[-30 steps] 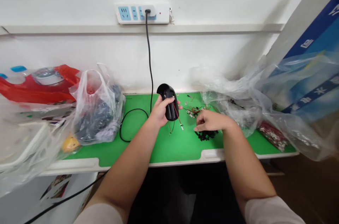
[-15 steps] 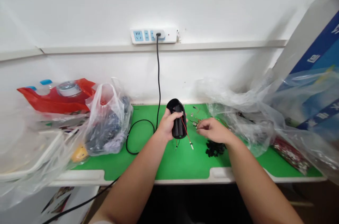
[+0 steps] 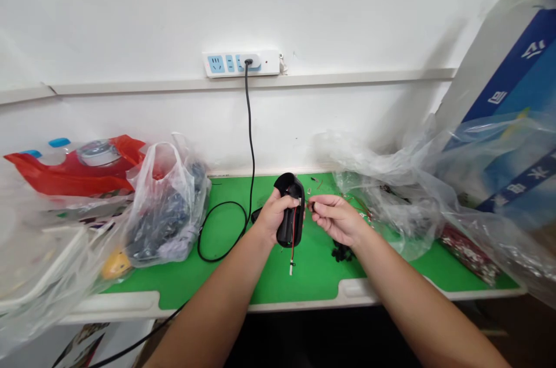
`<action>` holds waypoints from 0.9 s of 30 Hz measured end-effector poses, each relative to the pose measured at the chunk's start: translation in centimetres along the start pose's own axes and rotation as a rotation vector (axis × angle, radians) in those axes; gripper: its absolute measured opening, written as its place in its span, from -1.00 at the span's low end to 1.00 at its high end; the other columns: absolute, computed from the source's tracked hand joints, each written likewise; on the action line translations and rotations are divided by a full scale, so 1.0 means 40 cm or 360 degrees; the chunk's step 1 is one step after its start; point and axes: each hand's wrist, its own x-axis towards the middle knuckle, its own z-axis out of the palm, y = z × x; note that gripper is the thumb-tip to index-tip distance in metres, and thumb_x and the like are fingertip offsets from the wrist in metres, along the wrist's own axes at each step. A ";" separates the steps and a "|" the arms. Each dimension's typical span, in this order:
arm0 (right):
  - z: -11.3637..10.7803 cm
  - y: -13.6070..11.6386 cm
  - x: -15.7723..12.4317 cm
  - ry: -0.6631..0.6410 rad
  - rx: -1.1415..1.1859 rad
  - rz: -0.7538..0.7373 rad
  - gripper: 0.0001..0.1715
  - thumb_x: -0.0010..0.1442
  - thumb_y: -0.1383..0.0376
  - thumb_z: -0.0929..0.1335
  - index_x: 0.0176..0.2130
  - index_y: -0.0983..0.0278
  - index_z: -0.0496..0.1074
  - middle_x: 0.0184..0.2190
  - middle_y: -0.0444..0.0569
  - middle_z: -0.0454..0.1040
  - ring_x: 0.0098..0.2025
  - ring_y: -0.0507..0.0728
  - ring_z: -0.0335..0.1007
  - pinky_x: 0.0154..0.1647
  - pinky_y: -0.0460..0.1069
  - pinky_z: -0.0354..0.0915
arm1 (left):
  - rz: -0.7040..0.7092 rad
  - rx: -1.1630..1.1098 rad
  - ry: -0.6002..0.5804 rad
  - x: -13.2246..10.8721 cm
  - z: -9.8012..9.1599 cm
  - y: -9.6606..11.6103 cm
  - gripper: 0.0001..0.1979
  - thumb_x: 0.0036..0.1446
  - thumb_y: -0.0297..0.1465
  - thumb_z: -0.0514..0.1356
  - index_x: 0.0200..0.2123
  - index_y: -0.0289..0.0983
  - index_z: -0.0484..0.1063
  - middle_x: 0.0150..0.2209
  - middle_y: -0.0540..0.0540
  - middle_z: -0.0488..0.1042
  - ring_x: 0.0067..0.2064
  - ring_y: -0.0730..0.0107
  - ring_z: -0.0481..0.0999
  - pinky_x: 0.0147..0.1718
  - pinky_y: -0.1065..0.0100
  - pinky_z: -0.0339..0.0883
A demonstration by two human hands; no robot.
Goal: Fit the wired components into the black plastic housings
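My left hand (image 3: pixel 273 212) grips a black plastic housing (image 3: pixel 287 233) by its left side, the thumb lying over the front. The housing is hollow and rounded at the top. A red wire (image 3: pixel 294 230) runs down its front and ends in a small white connector (image 3: pixel 291 268) hanging below. Close by on the right, my right hand (image 3: pixel 333 216) pinches a tiny dark part (image 3: pixel 311 206) between thumb and fingertips; its kind is too small to tell. Under that hand lies a pile of small black pieces (image 3: pixel 341 251), partly hidden.
Clear plastic bags (image 3: pixel 391 206) spread over the right side, beside a blue and white box (image 3: pixel 499 124). At left stand a white carrier bag (image 3: pixel 167 211) and a red bag (image 3: pixel 61 174). A black cable (image 3: pixel 251 124) drops from a power strip (image 3: pixel 241 63) onto the green mat (image 3: pixel 226 229).
My right hand has moved left and up from the small parts on the mat, now pinching a tiny piece beside the housing. The housing has turned slightly and its red wire hangs straighter.
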 end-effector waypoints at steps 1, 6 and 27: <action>0.002 0.001 -0.001 -0.0028 0.0014 0.0010 -0.76 -0.09 0.39 0.49 -0.31 0.34 0.51 -0.46 -0.09 0.55 -0.50 -0.05 0.48 -0.47 -0.26 0.43 | -0.0006 0.0003 0.0012 0.001 0.001 -0.001 -0.62 -0.19 -0.42 0.19 -0.24 -0.21 0.16 -0.56 0.04 0.41 -0.63 0.42 0.38 -0.70 0.42 0.27; 0.009 -0.001 -0.003 -0.0049 0.0028 -0.0085 -0.72 -0.06 0.39 0.48 -0.25 0.33 0.51 -0.45 -0.08 0.56 -0.49 -0.02 0.50 -0.47 -0.23 0.45 | 0.0027 0.0031 0.0061 0.002 0.006 -0.003 -0.60 -0.21 -0.42 0.22 -0.24 -0.21 0.17 -0.53 0.05 0.41 -0.61 0.44 0.40 -0.64 0.42 0.29; 0.006 0.006 0.000 0.0161 -0.0172 -0.0163 -0.78 -0.12 0.32 0.51 -0.39 0.34 0.52 -0.58 -0.09 0.51 -0.57 -0.06 0.43 -0.54 -0.25 0.38 | 0.0349 0.0272 0.0090 0.000 0.020 -0.009 -0.37 -0.17 -0.50 0.27 0.02 -0.13 0.18 -0.27 0.05 0.37 -0.37 0.53 0.37 -0.30 0.39 0.33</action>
